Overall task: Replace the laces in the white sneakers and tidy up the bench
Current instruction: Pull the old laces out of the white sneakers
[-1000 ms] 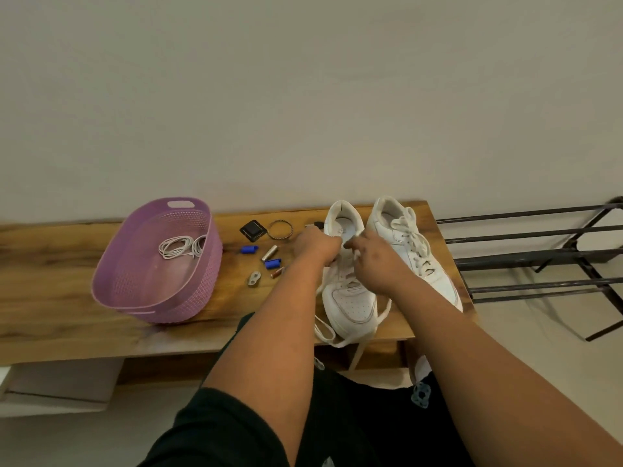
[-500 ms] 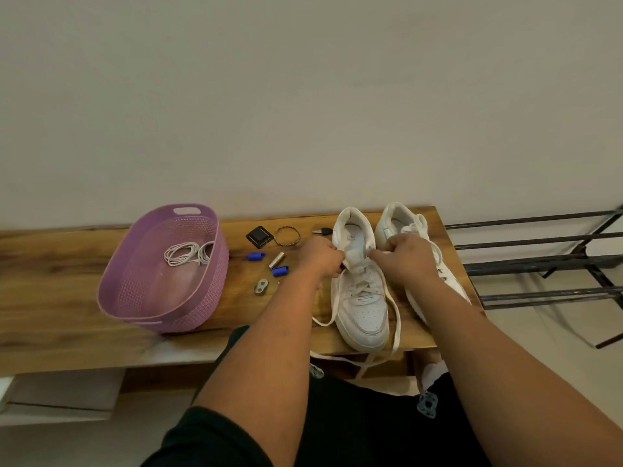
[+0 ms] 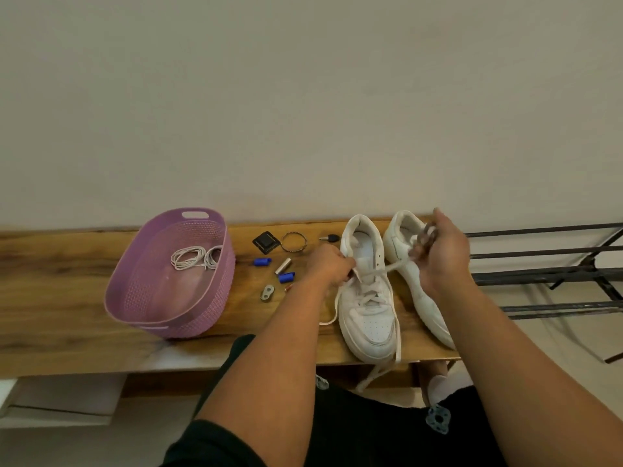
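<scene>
Two white sneakers stand on the wooden bench (image 3: 60, 298), toes toward me. My left hand (image 3: 328, 266) grips the side of the left sneaker (image 3: 369, 298) near its top eyelets. My right hand (image 3: 438, 254) is raised over the right sneaker (image 3: 421, 291) and pinches a white lace (image 3: 392, 267) that runs taut from the left sneaker's eyelets. Loose lace ends hang over the bench's front edge. A coiled white lace (image 3: 195, 257) lies in the purple basket (image 3: 161, 318).
Small items lie between basket and sneakers: a black square piece (image 3: 266, 242), a ring (image 3: 294, 242), two blue caps (image 3: 262, 262), a silver cylinder (image 3: 282, 265), a metal tag (image 3: 267, 292), a dark key-like piece (image 3: 329, 237). A black metal rack (image 3: 546, 274) stands at right.
My right hand has risen up and to the right, drawing the lace out of the left sneaker. My left hand stays at the sneaker's side.
</scene>
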